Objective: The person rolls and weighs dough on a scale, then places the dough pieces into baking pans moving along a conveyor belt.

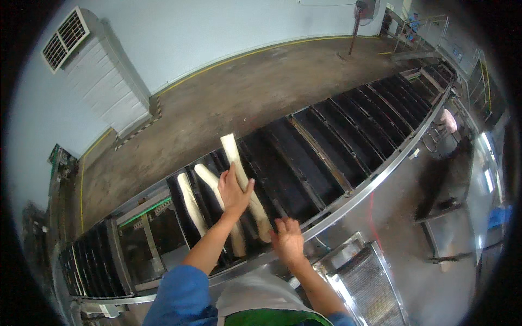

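Note:
Three long pale rod-like pieces lie side by side across black conveyor slats. My left hand (235, 194) is on the right-hand pale piece (245, 179), its thumb across the piece and its forefinger along the left side. The far end of that piece reaches past the conveyor's far edge. At its near end is my right hand (288, 240), fingers bent and apart from the thumb, with the fingertips at or very near the tip. Partly hidden by my left hand and forearm is the middle pale piece (209, 178). Farther left lies the left-hand pale piece (190, 201).
The slatted conveyor (281, 142) has a metal side rail (367, 179) along my side. A gap in the slats (142, 236) opens at left, showing the frame beneath. To my right stands a perforated metal tray (369, 287). A pedestal fan (357, 24) stands near the far wall.

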The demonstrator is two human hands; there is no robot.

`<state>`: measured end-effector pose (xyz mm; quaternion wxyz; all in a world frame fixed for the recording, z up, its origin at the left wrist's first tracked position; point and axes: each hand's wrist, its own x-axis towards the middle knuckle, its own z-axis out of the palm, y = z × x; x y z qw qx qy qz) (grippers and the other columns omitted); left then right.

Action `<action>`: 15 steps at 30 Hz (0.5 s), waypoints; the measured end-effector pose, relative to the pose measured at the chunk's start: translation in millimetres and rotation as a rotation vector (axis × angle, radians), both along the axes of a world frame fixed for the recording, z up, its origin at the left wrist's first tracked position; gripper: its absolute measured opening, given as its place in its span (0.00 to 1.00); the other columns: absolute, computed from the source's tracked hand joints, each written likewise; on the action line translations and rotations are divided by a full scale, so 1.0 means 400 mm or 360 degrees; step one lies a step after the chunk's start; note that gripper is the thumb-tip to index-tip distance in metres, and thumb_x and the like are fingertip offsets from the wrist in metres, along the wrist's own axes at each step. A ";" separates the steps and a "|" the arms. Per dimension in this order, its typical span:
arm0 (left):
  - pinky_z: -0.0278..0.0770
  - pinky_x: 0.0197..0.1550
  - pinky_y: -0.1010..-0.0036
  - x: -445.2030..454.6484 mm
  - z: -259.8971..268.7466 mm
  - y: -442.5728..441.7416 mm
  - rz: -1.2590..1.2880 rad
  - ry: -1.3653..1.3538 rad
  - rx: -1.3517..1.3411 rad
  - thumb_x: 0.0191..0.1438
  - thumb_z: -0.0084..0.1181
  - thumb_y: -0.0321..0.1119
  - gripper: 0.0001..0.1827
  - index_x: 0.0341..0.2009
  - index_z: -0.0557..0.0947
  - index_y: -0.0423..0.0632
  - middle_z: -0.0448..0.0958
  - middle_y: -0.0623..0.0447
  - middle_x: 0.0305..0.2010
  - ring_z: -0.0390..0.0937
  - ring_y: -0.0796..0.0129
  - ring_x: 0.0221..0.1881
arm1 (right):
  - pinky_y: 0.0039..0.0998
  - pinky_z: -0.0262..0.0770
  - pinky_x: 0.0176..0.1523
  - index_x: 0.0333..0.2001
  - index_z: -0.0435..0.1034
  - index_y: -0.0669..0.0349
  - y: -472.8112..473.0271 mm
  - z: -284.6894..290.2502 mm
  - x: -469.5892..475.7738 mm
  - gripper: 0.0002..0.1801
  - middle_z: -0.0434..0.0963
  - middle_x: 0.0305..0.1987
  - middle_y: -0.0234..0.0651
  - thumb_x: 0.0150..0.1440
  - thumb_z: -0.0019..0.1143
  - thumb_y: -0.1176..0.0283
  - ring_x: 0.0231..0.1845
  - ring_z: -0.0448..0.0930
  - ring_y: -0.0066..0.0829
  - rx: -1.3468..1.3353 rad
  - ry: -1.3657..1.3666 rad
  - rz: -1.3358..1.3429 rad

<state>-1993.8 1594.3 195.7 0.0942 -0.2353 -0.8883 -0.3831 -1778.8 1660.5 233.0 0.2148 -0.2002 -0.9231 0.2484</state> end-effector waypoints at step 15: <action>0.62 0.47 0.60 -0.049 -0.021 -0.040 -0.0132 0.0181 -0.0144 0.40 0.61 0.32 0.08 0.29 0.78 0.52 0.72 0.56 0.21 0.70 0.58 0.32 | 0.35 0.71 0.46 0.43 0.70 0.62 0.170 -0.070 0.520 0.20 0.75 0.40 0.41 0.41 0.57 0.80 0.44 0.74 0.43 -0.0324 -0.0104 -0.0911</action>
